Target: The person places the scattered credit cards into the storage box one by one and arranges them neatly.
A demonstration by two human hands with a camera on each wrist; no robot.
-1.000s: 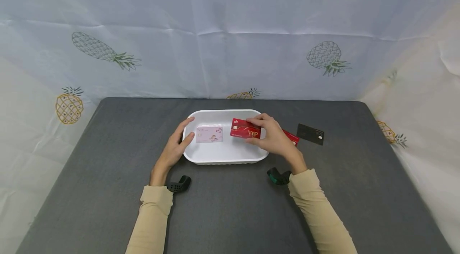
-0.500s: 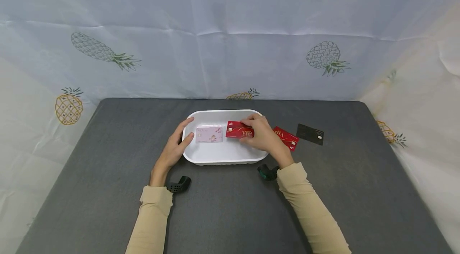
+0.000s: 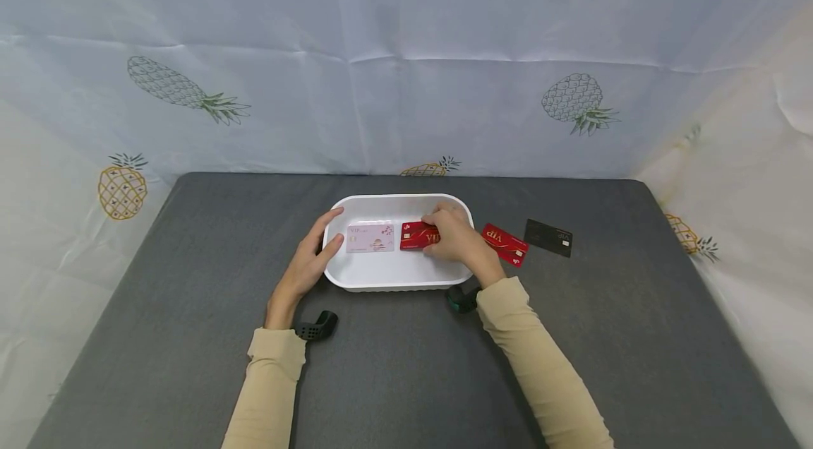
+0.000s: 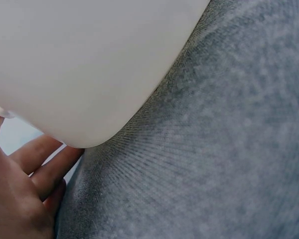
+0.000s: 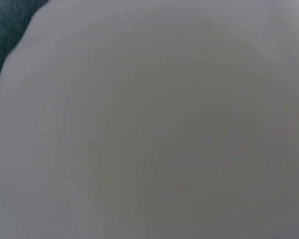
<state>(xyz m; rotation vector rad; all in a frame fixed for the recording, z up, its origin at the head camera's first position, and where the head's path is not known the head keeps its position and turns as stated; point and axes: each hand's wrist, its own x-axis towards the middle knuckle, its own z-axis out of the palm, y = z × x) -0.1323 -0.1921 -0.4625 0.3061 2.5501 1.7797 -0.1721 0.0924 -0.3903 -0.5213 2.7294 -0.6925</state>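
Observation:
In the head view a white plastic tray (image 3: 387, 274) stands on the grey table. My left hand (image 3: 303, 267) holds its left end, the thumb over the rim; in the left wrist view several fingers (image 4: 50, 172) lie against the outer wall. My right hand (image 3: 456, 237) reaches inside and pinches the right part of a red VIP card (image 3: 416, 236) between thumb and fingers, low over the tray floor. To the left of it lies a pink VIP card (image 3: 370, 238), flat in the tray. The right wrist view shows mostly blurred white tray wall (image 5: 154, 124).
Just right of the tray a second red VIP card (image 3: 506, 245) lies tilted on the table. Beyond it is a black VIP card (image 3: 549, 237). A pineapple-print cloth (image 3: 381, 103) hangs behind the table (image 3: 406, 378).
My right hand has carried the red card a little left and down into the tray, beside the pink card. The second red card has come into fuller view. My left hand has stayed put.

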